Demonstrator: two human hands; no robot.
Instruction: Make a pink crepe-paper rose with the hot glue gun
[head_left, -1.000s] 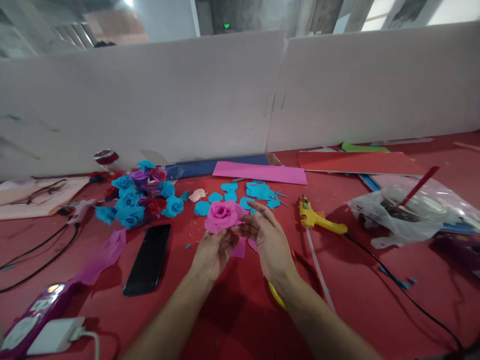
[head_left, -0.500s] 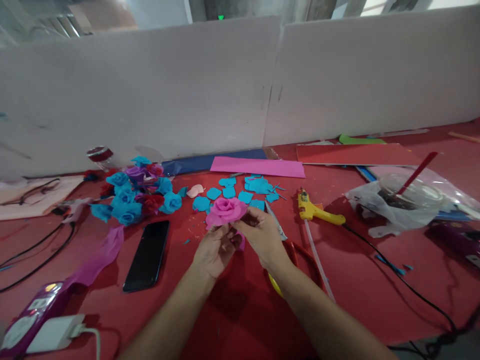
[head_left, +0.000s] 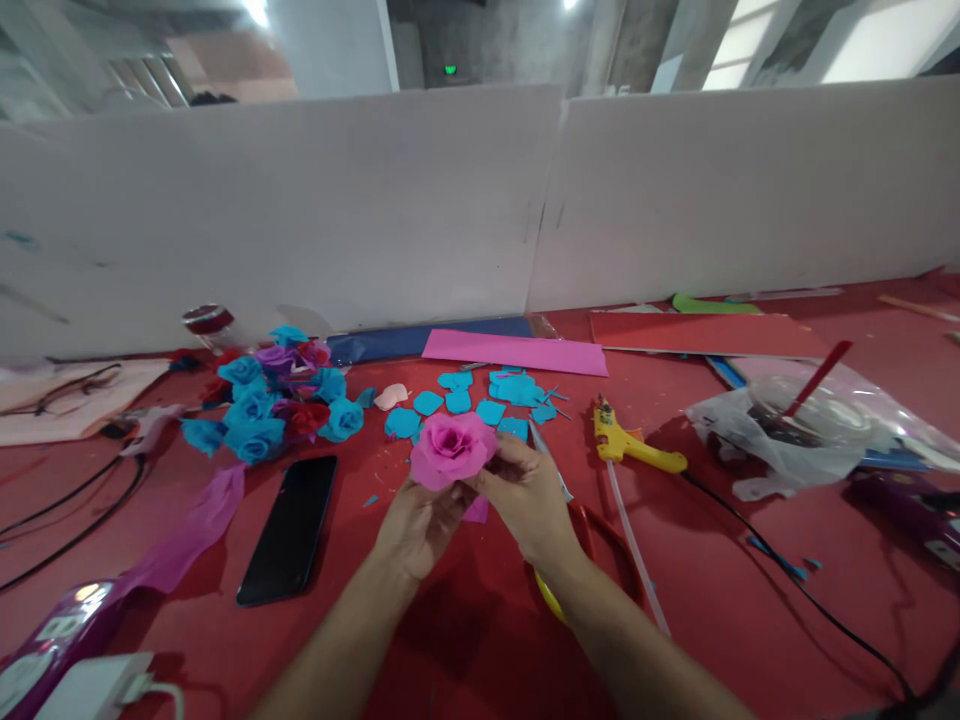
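Looking down from the head view, with the pink flower (head_left: 454,450) as the middle of the clock, I see it held up over the red table (head_left: 480,650), its petals facing up and toward the camera. The left hand (head_left: 414,528) sits at seven o'clock, fingers gathered beneath the bloom; what exactly they grip at the base is hidden. The right hand (head_left: 531,500) comes in at four o'clock, thumb and fingers drawn narrow in a pinch on the flower's near right edge.

To do this well, I judge, the left fingers should bear the weight from below while the right ones press only lightly, since thin petals look likely to crease. Turning the bloom from underneath seems kinder than tugging at its rim, and holding its face upward makes uneven petals easier to spot.

Loose blue petals (head_left: 427,402) lie just beyond it, from ten to two o'clock. At four, the scissors (head_left: 619,570) lie partly hidden by the right hand and forearm, so that wrist is best moved with care. The yellow glue gun (head_left: 637,448) rests at three, apart from both hands, and the phone (head_left: 289,530) at eight.
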